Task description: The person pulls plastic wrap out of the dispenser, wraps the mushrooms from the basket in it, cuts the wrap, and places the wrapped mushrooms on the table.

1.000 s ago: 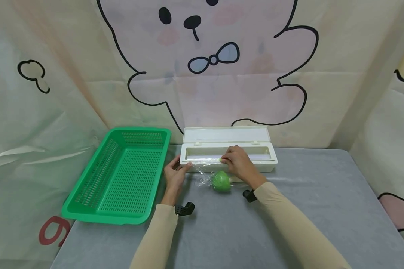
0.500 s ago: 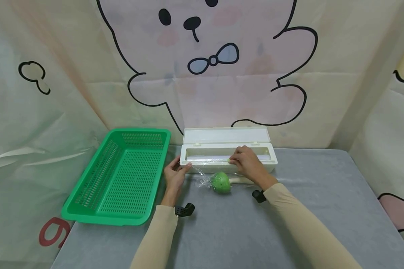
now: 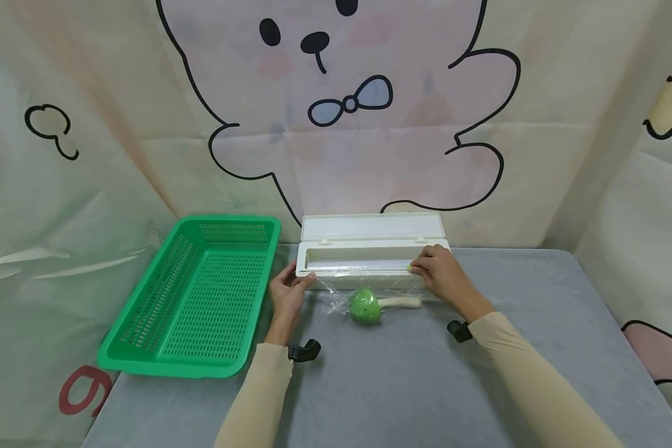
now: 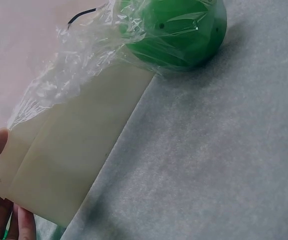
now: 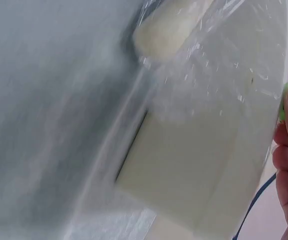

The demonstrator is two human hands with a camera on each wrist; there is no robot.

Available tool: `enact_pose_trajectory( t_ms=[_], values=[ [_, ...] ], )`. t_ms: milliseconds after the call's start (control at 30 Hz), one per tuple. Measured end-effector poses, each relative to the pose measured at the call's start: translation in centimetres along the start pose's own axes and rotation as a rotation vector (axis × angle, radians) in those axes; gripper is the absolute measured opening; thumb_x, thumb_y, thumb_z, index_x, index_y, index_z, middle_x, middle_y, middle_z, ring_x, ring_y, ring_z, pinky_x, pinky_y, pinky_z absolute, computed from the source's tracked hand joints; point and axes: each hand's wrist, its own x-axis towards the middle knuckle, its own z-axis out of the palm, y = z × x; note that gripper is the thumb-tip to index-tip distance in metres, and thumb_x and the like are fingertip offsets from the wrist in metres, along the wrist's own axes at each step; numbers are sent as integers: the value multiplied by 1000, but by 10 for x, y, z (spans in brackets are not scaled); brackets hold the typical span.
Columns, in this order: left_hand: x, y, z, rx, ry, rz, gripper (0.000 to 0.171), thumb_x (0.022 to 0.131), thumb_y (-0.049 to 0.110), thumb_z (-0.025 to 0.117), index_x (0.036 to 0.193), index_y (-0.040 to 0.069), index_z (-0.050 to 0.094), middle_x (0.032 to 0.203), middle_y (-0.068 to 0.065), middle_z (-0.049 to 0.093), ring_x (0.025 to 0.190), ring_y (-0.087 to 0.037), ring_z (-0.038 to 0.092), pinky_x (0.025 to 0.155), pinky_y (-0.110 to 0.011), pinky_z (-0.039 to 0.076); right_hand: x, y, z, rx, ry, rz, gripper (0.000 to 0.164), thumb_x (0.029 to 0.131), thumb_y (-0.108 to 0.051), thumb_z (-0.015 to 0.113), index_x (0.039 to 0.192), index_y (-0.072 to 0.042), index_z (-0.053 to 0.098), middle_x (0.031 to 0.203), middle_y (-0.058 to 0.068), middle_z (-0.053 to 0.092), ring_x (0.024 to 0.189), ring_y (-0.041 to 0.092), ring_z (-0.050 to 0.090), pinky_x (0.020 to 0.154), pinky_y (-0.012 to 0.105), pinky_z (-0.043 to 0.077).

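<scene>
A white plastic-wrap dispenser box (image 3: 364, 283) lies on the table with its lid (image 3: 372, 228) raised at the back. My left hand (image 3: 287, 300) grips the box's left end, thumb on the front edge and fingers behind. My right hand (image 3: 445, 277) pinches a small green slider (image 5: 283, 111) at the right part of the box's front edge. In front lies a thing with a round green dotted head (image 3: 364, 306) and a white stick handle (image 3: 400, 302). Clear film (image 4: 66, 70) runs from the box edge and covers it in crinkles.
A green perforated plastic basket (image 3: 187, 367) stands at the left, close to my left hand. The grey cloth-covered table (image 3: 369, 386) reaches back to a printed curtain (image 3: 358, 162) right behind the box.
My right hand has slid the green slider rightward along the box edge, from near the middle to the right part. My left hand stays at the left end.
</scene>
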Motion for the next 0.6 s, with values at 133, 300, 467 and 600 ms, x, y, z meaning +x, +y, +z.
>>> enact_pose_trajectory(
  t_ms=[133, 300, 467, 600],
  values=[
    [0, -1, 0, 0, 2, -3, 55, 85, -5, 78, 137, -4, 60, 130, -25, 60, 112, -35, 61, 79, -18, 52, -4, 7, -4, -6, 34, -57, 7, 82, 0, 81, 88, 1, 78, 82, 8, 62, 75, 28, 55, 68, 41, 47],
    [2, -3, 0, -10, 2, 6, 55, 85, -5, 77, 137, -5, 59, 130, -27, 59, 112, -35, 62, 78, -17, 52, -3, 7, -4, -2, 41, -50, 7, 82, 0, 82, 88, 2, 78, 83, 9, 63, 75, 28, 55, 67, 41, 46],
    [2, -2, -1, -22, 3, -2, 56, 85, -6, 77, 137, -4, 59, 131, -26, 59, 114, -36, 61, 80, -17, 52, -8, 0, -2, 37, 43, 82, 15, 81, -9, 85, 89, 2, 79, 84, 9, 62, 76, 26, 54, 69, 42, 46],
    [2, -2, -1, -19, 4, -9, 56, 85, -6, 78, 138, -3, 59, 131, -25, 60, 115, -34, 60, 82, -18, 52, -11, -4, 0, 51, 93, 143, 21, 81, -14, 87, 88, 4, 79, 84, 12, 62, 74, 29, 54, 68, 44, 46]
  ],
)
